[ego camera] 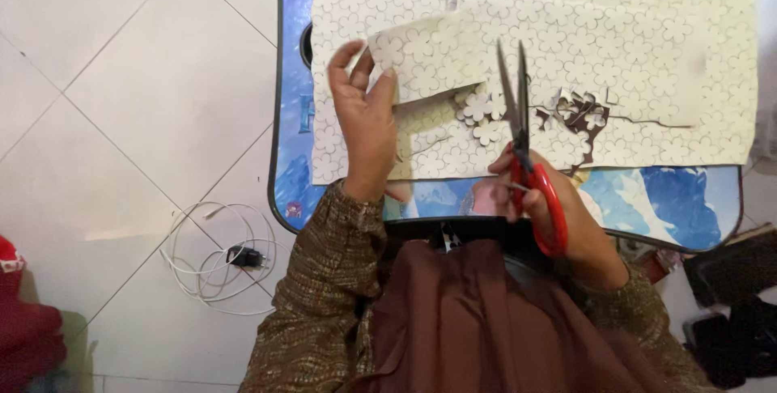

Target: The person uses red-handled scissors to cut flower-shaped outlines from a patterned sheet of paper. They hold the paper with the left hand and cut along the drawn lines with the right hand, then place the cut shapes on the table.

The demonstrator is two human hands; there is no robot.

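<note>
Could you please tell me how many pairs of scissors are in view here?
1. The red-handled scissors are in the right hand, blades pointing up over the flower-patterned sheet. Others could be hidden under the sheets.

The sheets (566,29) look like matt cream paper or thin card, printed all over with flower outlines. The scissors (526,158) have dark, dull metal blades and glossy red plastic handles. Under the sheets, the small table (680,207) has a smooth, shiny blue printed top with a dark edge. The floor (121,101) is pale, smooth tile with a faint sheen. The sleeves (324,296) are a rough, woven brown-gold cloth; the white cable (202,263) looks like smooth plastic
</note>
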